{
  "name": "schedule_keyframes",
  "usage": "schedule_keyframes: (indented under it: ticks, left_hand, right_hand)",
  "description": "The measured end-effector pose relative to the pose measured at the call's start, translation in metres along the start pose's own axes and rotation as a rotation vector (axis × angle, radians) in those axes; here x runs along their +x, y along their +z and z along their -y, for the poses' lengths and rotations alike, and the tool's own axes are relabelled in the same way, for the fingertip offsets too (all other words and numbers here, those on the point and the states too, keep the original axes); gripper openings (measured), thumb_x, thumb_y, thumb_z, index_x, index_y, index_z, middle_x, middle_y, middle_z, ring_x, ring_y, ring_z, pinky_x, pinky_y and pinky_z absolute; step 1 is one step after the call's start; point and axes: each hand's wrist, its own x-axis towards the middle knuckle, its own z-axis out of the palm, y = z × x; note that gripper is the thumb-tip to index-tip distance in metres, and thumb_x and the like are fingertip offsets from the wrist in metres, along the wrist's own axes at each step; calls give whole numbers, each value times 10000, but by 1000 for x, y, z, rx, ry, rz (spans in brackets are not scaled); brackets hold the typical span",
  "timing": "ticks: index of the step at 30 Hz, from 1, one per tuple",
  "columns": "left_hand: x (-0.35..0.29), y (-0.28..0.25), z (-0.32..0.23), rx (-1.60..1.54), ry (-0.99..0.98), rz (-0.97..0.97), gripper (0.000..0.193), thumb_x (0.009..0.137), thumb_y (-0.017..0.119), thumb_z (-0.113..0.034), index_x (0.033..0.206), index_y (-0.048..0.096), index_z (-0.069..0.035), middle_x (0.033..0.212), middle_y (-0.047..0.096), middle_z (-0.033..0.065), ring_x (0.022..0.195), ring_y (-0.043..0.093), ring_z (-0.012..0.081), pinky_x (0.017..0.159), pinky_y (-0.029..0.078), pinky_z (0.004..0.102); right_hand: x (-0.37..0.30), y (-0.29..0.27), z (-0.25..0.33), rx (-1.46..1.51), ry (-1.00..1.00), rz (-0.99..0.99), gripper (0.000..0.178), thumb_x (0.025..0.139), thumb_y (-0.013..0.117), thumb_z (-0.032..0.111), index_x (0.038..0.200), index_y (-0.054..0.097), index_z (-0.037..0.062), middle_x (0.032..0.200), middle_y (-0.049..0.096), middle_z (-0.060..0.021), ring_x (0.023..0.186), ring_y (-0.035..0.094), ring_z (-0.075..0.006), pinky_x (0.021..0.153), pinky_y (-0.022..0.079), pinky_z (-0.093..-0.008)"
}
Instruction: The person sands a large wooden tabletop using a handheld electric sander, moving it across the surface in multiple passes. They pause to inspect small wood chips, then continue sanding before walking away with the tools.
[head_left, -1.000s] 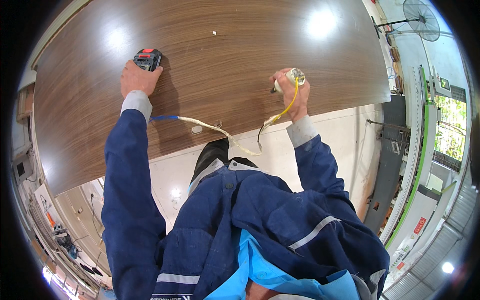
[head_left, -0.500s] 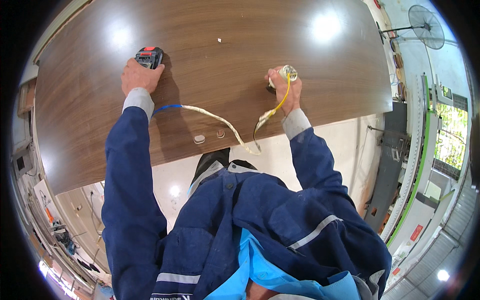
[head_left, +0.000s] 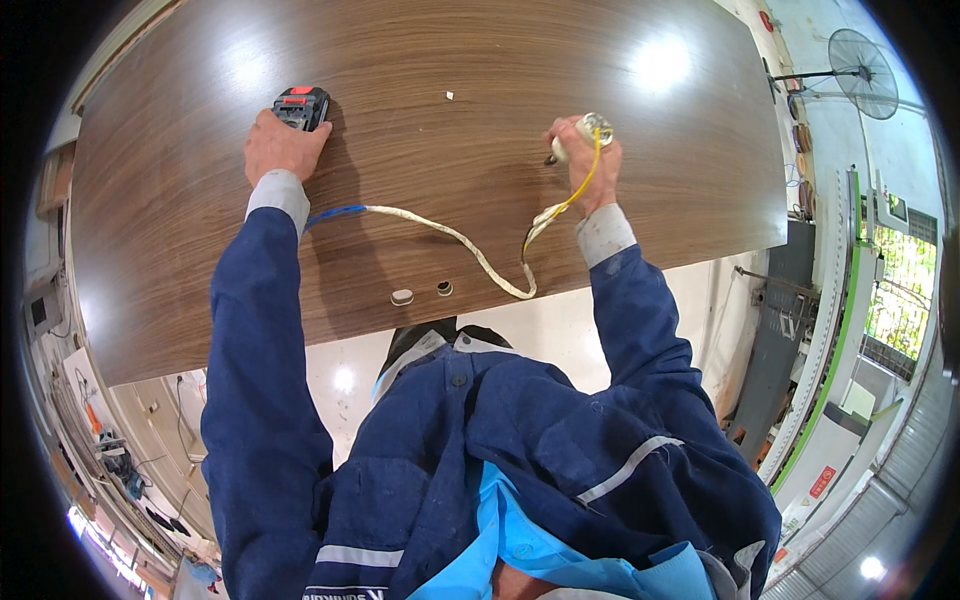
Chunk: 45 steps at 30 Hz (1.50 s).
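My left hand (head_left: 283,148) is closed around a black and red power-tool battery pack (head_left: 302,105) on the brown wood-grain board. My right hand (head_left: 592,172) grips a whitish cylindrical hand tool (head_left: 597,130), whose dark tip (head_left: 551,160) points left near the board's surface. From the tool's upper end a yellow wire (head_left: 583,187) runs down past my wrist. It joins a white-wrapped cable (head_left: 450,232) that curves across to a blue stretch (head_left: 338,213) beside my left cuff; the end there is hidden. Two small oval pieces, one white (head_left: 402,297) and one dark-centred (head_left: 444,288), lie near the front edge.
The large board (head_left: 420,50) spans the work area, with a tiny white scrap (head_left: 449,96) on it. A fan (head_left: 862,74) stands at the far right, above a long machine with a green edge (head_left: 828,380). Tools (head_left: 118,462) lie on the left.
My right hand has shifted right and slightly away with the tool, and its dark tip shows more plainly. The cable has moved right with it. My left hand stays on the battery pack.
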Motion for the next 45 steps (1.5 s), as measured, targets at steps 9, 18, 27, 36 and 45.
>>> schedule_keyframes:
  ticks: [9,18,27,36,45]
  left_hand:
    - [14,1,-4,26,-18,-27,869,747,820,-635,1265,587,22,1282,669,241,1198,659,390,1017,538,460]
    - [36,-6,-19,33,-69,35,886,774,822,-600,1354,546,10,1347,633,204,1270,619,365,1052,532,438]
    - [53,-9,-22,45,-76,47,871,779,828,-587,1349,552,10,1354,628,204,1275,611,357,1059,528,445]
    - [68,-4,-22,-9,-56,-42,867,756,835,-589,1303,564,27,1328,634,234,1258,612,388,1052,511,476]
    - [87,-9,-28,7,-85,9,863,780,837,-560,1354,531,7,1345,614,215,1275,597,369,1065,517,456]
  right_hand:
    - [23,11,0,-19,99,0,184,899,799,198,919,708,39,829,745,-67,765,672,-127,711,530,-291]
    - [55,25,2,95,132,40,170,881,807,165,934,708,39,821,743,-68,772,683,-128,705,526,-291]
    - [84,44,8,123,13,43,195,877,820,177,932,705,30,839,742,-67,791,686,-139,731,540,-306]
    - [123,53,7,-7,-82,36,205,896,800,243,938,723,57,814,745,-51,777,672,-125,727,532,-307]
    - [157,65,12,61,-227,31,156,913,774,140,961,693,15,868,742,-90,816,718,-177,759,559,-321]
